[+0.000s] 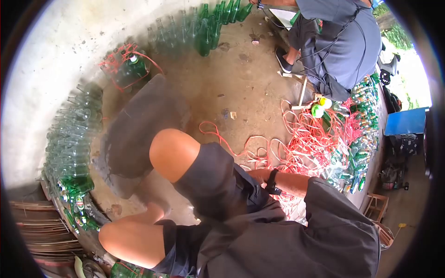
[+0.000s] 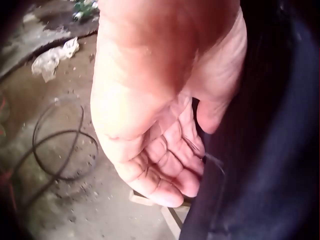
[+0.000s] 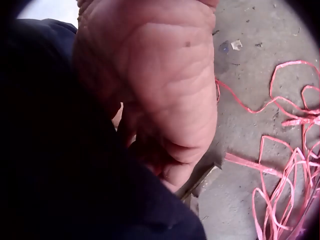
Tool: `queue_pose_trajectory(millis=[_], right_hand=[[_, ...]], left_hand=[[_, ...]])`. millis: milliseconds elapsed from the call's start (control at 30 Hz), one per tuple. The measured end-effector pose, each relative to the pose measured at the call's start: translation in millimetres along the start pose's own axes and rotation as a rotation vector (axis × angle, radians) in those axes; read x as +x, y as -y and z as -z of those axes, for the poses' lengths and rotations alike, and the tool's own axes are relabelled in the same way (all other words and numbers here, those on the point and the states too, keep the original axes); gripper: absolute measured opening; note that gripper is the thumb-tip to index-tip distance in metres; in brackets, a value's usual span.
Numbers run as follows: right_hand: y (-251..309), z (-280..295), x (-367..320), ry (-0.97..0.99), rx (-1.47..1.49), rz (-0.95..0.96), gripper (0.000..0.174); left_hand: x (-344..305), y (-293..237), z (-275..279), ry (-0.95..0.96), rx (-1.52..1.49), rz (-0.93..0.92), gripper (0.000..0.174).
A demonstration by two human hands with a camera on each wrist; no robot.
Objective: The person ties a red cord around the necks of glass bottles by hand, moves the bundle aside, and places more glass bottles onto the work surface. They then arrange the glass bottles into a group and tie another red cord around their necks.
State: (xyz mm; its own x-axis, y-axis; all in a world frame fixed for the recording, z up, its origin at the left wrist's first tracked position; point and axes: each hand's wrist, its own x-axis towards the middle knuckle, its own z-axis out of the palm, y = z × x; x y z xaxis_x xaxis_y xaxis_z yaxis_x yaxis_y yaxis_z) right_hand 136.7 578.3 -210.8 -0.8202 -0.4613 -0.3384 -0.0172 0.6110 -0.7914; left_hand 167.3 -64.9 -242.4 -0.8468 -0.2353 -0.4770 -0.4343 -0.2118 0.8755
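The left grip (image 2: pixel 165 115) hangs beside the dark shorts (image 2: pixel 270 150), its fingers loosely curled and holding nothing; below it a black wire loop (image 2: pixel 60 150) lies on the dirt floor (image 2: pixel 75 210). The right grip (image 3: pixel 160 90) rests against the same shorts; its fingers are tucked out of sight behind the cloth, so I cannot tell whether it is closed on anything. Just to its right, pink plastic string (image 1: pixel 315 143) lies in loose loops on the floor, thickening into a tangled heap farther right. The string looks light, limp and rather slick; it would likely snag on itself, so a single strand near a free end, pinched between thumb and forefinger, seems a better hold than a handful from the heap. Green glass bottles (image 1: pixel 74 139) stand packed along the left wall (image 1: pixel 41 69), and more lie by the heap on the right; these would be hard, weighty and breakable, best taken by the neck. A second person (image 1: pixel 343 41) sits at the far right.
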Motion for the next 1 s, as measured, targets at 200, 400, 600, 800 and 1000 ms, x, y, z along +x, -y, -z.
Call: queue_pose_trajectory(millis=[200,400,600,800,1000], right_hand=[[33.7,14.4,-6.9,-0.045,-0.080,-0.053,0.032],[71.6,21.3,11.6,-0.082,-0.131,-0.113,0.033],[94.8,39.0,9.3,-0.110,-0.168,-0.190,0.034],[117.6,58.7,9.3,-0.091,-0.196,-0.234,0.034],[138.6,78.6,14.0,-0.060,-0.214,-0.251,0.035]], left_hand=[[3.0,6.2,-22.3,0.031,0.009,-0.036,0.049],[6.0,6.2,-44.5,0.055,0.042,-0.056,0.048],[5.0,8.7,-66.5,0.082,0.086,-0.056,0.046],[-19.9,9.4,-65.4,0.050,0.135,-0.048,0.045],[-57.4,0.4,-53.6,-0.007,0.196,-0.045,0.044]])
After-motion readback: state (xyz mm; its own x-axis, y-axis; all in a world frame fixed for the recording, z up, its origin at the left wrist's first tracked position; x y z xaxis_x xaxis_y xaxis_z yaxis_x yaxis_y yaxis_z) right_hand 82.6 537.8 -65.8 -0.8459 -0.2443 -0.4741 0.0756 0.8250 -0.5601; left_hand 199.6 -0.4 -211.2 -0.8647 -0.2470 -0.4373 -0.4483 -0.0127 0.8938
